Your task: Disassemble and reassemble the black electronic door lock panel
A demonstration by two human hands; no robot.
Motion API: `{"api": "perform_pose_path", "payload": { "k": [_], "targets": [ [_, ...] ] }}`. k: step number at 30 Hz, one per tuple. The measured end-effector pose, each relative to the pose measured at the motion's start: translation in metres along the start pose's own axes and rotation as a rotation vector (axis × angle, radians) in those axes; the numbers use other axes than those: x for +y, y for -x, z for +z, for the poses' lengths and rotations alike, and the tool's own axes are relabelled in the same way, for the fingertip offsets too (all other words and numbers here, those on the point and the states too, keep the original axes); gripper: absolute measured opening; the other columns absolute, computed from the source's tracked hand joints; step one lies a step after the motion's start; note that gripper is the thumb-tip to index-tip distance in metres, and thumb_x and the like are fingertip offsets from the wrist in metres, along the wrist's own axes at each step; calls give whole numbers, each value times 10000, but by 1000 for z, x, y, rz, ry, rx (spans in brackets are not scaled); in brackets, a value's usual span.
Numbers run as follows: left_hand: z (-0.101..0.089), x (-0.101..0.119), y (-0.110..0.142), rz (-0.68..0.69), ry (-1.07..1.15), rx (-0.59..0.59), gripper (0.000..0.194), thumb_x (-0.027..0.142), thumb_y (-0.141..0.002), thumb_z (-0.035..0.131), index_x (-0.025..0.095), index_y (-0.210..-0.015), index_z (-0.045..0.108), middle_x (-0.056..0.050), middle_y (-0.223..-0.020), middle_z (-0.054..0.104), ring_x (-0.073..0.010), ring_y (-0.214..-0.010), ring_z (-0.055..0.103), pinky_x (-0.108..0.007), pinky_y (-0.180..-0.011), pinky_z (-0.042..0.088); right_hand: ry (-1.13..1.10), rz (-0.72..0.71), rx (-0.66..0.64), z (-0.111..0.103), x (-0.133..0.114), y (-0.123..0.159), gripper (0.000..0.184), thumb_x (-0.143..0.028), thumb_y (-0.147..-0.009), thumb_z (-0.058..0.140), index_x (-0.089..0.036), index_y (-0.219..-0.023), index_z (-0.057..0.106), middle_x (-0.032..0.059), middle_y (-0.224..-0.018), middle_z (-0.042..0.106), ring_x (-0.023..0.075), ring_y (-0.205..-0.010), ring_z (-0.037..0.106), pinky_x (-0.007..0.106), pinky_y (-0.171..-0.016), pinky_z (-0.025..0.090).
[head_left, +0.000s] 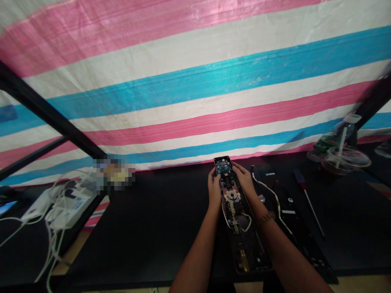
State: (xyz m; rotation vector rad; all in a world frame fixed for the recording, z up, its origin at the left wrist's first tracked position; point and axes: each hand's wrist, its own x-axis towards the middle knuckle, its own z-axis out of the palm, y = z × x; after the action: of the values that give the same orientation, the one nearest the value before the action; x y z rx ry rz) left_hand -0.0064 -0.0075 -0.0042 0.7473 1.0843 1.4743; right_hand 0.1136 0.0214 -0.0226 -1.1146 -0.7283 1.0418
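A long black electronic door lock panel, its inner side open and facing up, lies on the table in front of me. At its far end shows a blue-green circuit board; nearer sit a round metal disc, a looped white wire and a brass-coloured part. My left hand grips the panel's left side near the board. On the opposite side my right hand holds the edge, fingers by the board. Some of the fingertips are hard to make out.
To the right lie a white cable, a long dark cover-like part and a screwdriver. A plastic cup and a bottle stand at the back right. A power strip with tangled cords is at left, before striped sheeting.
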Motion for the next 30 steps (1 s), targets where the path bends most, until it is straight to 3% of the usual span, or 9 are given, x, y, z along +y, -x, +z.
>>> {"api": "perform_pose_path", "payload": {
  "k": [6, 10, 30],
  "targets": [
    [0, -1, -2, -42, -20, 32, 357, 305, -765, 649, 166, -1094, 652, -77, -1028, 708, -205, -927, 661, -307, -830, 498, 48, 26, 20, 0, 1, 1, 459, -415, -641, 728, -142, -1009, 760, 98, -977, 779, 253, -902, 704, 375, -829, 533],
    [0, -1, -2, -26, -23, 32, 323, 318, -785, 640, 169, -1070, 663, -77, -1059, 700, -206, -976, 649, -302, -858, 488, 49, 30, 34, 1, 0, 3, 460, -406, -644, 711, -134, -1012, 759, 99, -965, 779, 251, -881, 701, 368, -808, 531],
    [0, 2, 9, 80, 30, -72, 411, 323, -789, 640, 201, -1179, 600, -76, -1169, 671, -211, -1031, 652, -335, -915, 502, -50, -36, -33, 1, -10, 13, 521, -467, -702, 708, -160, -1122, 726, 103, -1107, 751, 279, -1002, 690, 414, -931, 517]
  ]
}}
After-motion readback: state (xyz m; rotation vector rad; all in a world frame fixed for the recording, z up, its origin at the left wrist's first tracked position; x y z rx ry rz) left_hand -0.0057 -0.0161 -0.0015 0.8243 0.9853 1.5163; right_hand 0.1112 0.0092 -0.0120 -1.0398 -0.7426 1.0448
